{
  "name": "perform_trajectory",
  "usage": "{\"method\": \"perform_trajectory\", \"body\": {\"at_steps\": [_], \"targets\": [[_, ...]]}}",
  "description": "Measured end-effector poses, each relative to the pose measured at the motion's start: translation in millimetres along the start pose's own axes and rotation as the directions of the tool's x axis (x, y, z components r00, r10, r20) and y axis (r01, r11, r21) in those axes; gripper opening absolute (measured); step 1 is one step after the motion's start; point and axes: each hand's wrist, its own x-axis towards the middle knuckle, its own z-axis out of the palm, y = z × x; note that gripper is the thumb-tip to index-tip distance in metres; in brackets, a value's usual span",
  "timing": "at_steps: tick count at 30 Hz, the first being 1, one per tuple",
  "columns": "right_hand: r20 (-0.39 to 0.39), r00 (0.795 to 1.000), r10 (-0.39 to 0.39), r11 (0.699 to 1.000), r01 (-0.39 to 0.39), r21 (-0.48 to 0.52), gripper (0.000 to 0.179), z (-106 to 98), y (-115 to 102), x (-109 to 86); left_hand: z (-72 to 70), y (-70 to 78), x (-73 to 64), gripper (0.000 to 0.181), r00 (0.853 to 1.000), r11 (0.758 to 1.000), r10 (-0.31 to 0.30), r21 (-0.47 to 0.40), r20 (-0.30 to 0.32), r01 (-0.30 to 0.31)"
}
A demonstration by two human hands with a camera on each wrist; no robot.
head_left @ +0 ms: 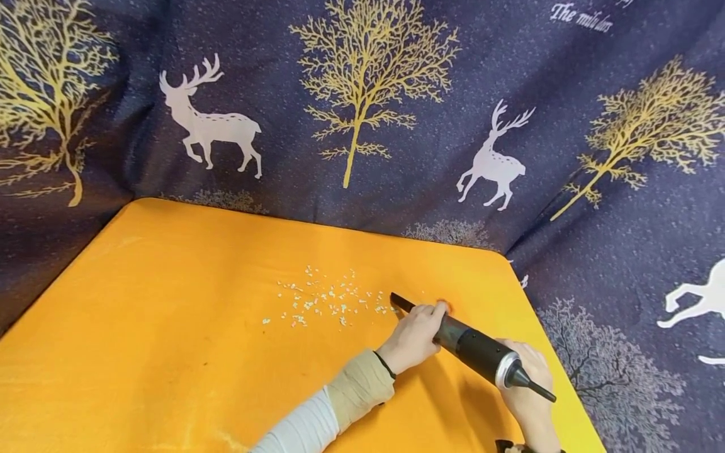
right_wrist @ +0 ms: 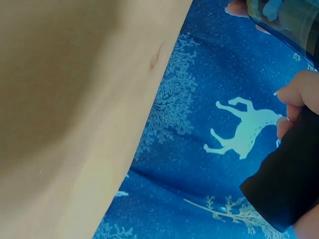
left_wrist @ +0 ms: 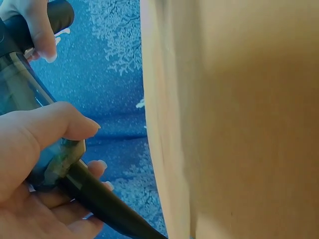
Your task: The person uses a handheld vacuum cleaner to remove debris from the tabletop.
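A black handheld vacuum cleaner (head_left: 481, 353) with a see-through front section (left_wrist: 19, 82) is held by both hands above the table, tilted towards the far left. My left hand (head_left: 412, 338) grips its front end, thumb and fingers around the base of the narrow black nozzle (left_wrist: 107, 204). Around the dark handle (right_wrist: 285, 174) curl the fingers of my right hand (head_left: 530, 380), partly hidden behind the body in the head view. Small pale scraps (head_left: 343, 308) lie scattered to the left of the nozzle tip, the nearest ones right beside it.
The orange-covered table (head_left: 170, 327) has a rounded far right corner. A dark blue cloth (head_left: 272, 94) printed with deer and trees hangs behind it and along both sides. A small reddish mark (right_wrist: 156, 56) shows near the table's edge.
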Motion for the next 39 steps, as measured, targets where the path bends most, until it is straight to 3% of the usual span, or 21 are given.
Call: {"method": "perform_trajectory", "body": {"at_steps": [6, 14, 22, 32, 39], "targets": [[0.004, 1.000, 0.002, 1.000, -0.002, -0.009, 0.028, -13, 1, -5.2, -0.7, 12.2, -2.3, 0.056, 0.999, 1.000, -0.008, 0.008, 0.043, 0.008], [-0.006, 0.999, -0.034, 0.999, 0.034, -0.021, 0.027, -16, 5, -12.1, 1.5, 19.7, -7.0, 0.059, 1.000, 0.999, -0.017, 0.051, 0.020, 0.016], [-0.004, 1.000, -0.012, 1.000, 0.012, 0.009, 0.024, -8, 10, -13.3, 2.9, 18.0, -6.0, 0.058, 1.000, 0.998, -0.017, 0.064, -0.009, 0.018], [-0.050, 0.998, -0.040, 0.999, 0.039, -0.010, 0.024, -9, 15, -15.5, 6.9, 21.2, -0.5, 0.060, 0.999, 0.999, -0.027, 0.046, 0.019, 0.026], [-0.057, 0.998, 0.006, 1.000, -0.006, 0.001, 0.025, -10, 19, -19.2, 12.7, 20.6, 10.6, 0.053, 0.999, 1.000, 0.001, 0.018, 0.052, -0.002]]}}
